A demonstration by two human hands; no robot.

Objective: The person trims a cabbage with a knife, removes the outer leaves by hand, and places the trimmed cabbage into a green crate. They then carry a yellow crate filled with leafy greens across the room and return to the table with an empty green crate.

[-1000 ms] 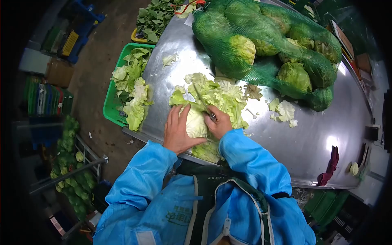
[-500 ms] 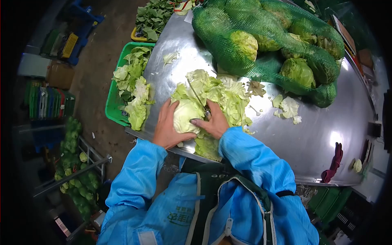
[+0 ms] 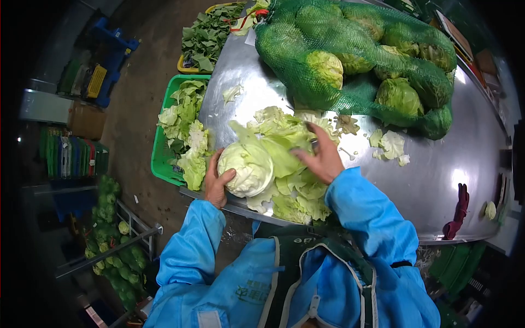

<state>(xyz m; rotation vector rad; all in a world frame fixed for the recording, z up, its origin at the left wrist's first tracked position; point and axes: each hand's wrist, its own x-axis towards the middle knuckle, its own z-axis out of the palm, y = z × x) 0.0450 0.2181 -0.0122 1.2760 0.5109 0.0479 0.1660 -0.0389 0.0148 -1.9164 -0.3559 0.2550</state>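
A pale green cabbage (image 3: 246, 169) sits near the table's front edge, with my left hand (image 3: 216, 180) wrapped round its left side, thumb on top. My right hand (image 3: 322, 156) is at the cabbage's right, thumb and fingers curled at a loose outer leaf (image 3: 279, 156) that bends away from the head; motion blurs this leaf and the thumb. A small dark metallic piece shows at the right fingers, too little of it visible to name. Torn cabbage leaves (image 3: 303, 199) lie in a pile beside and behind the cabbage.
On the metal table (image 3: 394, 180), a green net bag (image 3: 355, 98) full of cabbages fills the back. Leaf scraps (image 3: 391, 145) and a dark red glove (image 3: 456, 213) lie to the right. A green crate (image 3: 158, 156) of leaves stands left, near a yellow crate (image 3: 188, 70) of greens.
My right hand has moved right, off the cabbage's top, pulling an outer leaf away. The cabbage has turned, and my left hand has shifted on it. A thin dark line across the leaves is no longer visible.
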